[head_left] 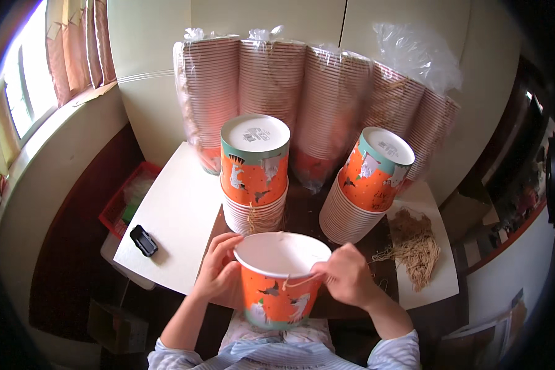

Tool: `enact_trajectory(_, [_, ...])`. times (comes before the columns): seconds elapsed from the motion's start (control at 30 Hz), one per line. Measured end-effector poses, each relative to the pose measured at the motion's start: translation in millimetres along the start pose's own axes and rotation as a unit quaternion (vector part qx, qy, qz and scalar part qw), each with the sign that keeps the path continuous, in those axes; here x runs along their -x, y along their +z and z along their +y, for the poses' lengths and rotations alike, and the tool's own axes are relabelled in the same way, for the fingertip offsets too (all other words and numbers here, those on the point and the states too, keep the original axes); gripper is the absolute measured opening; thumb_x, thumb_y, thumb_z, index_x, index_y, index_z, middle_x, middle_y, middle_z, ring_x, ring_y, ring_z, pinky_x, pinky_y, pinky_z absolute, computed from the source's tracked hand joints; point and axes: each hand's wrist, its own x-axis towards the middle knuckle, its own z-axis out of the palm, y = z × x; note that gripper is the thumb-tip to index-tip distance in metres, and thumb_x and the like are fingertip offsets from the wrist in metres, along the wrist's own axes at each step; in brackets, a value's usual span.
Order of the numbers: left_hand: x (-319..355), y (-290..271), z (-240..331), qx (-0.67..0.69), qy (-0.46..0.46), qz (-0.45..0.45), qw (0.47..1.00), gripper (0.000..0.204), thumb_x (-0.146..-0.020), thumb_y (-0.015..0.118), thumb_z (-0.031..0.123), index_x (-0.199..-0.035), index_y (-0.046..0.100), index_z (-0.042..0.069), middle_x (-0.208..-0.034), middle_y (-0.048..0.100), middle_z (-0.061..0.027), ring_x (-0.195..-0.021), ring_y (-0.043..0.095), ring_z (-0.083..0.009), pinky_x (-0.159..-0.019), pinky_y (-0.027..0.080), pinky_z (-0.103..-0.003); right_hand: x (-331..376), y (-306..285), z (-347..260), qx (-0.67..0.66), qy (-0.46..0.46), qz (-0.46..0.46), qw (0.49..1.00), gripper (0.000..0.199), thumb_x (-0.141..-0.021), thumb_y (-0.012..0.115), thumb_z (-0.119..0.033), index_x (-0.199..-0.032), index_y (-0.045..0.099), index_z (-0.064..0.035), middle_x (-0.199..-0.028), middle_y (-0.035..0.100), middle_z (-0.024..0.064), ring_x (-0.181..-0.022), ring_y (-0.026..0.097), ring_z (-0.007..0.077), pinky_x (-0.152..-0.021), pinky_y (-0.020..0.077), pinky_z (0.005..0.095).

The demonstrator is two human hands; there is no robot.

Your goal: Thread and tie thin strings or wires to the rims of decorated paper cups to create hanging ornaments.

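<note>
From the head camera, nearest is the orange paper bucket with animal prints and a white inside [282,280], upright over the person's lap at the near edge of the white table [179,209]. The left hand [219,271] is curled around the bucket's left wall, fingers at its rim, gripping it. The right hand [345,274] is closed in a pinch on a tan straw-like string [299,280] that runs across the bucket's right side; its fingertips touch the rim there.

Behind the bucket stands a stack of upturned orange paper buckets with a teal band and white base [254,169]; the round base bears a small grey printed mark. To the right of the held bucket leans a second, tilted stack of the same buckets [364,185], its base also marked in grey. Behind both stacks, against the wall, long rows of nested buckets in clear plastic bags [308,92] block the back of the table.

Right of the held bucket lies a loose heap of tan strings [416,246]. To its left on the table sits a small black device [144,240]; beyond the table's left edge is a red plastic basket [126,200].
</note>
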Motion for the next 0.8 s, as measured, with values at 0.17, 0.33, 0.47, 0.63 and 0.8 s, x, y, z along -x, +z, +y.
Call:
enact_trajectory(0.17, [-31,-42,13,0.170,-0.074,-0.045,0.982,0.024,-0.091,0.048,0.028,-0.089,0.053,0.004,-0.070,0.048,0.0017,-0.062,0.044,-0.0054,-0.056,0.037,-0.019,-62,-8,36,-0.293,0.133,0.050,0.945,0.032,-0.087,0.054,-0.033,-0.081,0.056,-0.0013,-0.067,0.046,-0.0041,-0.060,0.041,0.0046,-0.054,0.0342,0.0213])
enact_trajectory(0.33, [-126,-47,42,0.179,-0.068,0.144,0.971,0.023,-0.092,0.047,0.024,-0.097,0.057,0.003,-0.075,0.054,0.0030,-0.064,0.048,-0.0057,-0.053,0.038,-0.019,-139,-8,76,-0.560,0.258,0.057,0.785,0.027,-0.085,0.057,-0.032,-0.089,0.057,-0.0060,-0.068,0.053,-0.0052,-0.055,0.044,0.0015,-0.048,0.0359,0.0169])
enact_trajectory(0.47, [-186,-61,35,0.156,-0.112,0.138,0.972,0.026,-0.092,0.045,0.026,-0.086,0.056,0.004,-0.054,0.045,0.0032,-0.039,0.035,-0.0057,-0.035,0.026,-0.021,-168,13,117,-0.487,0.331,0.099,0.802,0.022,-0.083,0.057,-0.020,-0.095,0.058,-0.0020,-0.074,0.058,-0.0013,-0.057,0.050,0.0051,-0.048,0.0393,0.0186])
enact_trajectory(0.63, [-194,-63,-22,0.064,-0.213,0.134,0.966,0.027,-0.092,0.041,0.030,-0.086,0.056,0.008,-0.056,0.045,0.0048,-0.040,0.035,-0.0048,-0.035,0.026,-0.019,-160,48,123,-0.494,0.410,0.093,0.761,0.025,-0.083,0.053,-0.012,-0.105,0.058,-0.0006,-0.091,0.061,0.0045,-0.075,0.055,0.0112,-0.064,0.0440,0.0235])
enact_trajectory(0.8, [-177,-51,-68,-0.053,-0.174,0.163,0.970,0.032,-0.093,0.037,0.032,-0.079,0.053,0.008,-0.056,0.043,0.0033,-0.043,0.036,-0.0063,-0.037,0.028,-0.021,-152,53,123,-0.453,0.419,0.057,0.785,0.028,-0.088,0.046,-0.012,-0.111,0.057,-0.0024,-0.103,0.061,0.0058,-0.089,0.054,0.0118,-0.078,0.0425,0.0251])
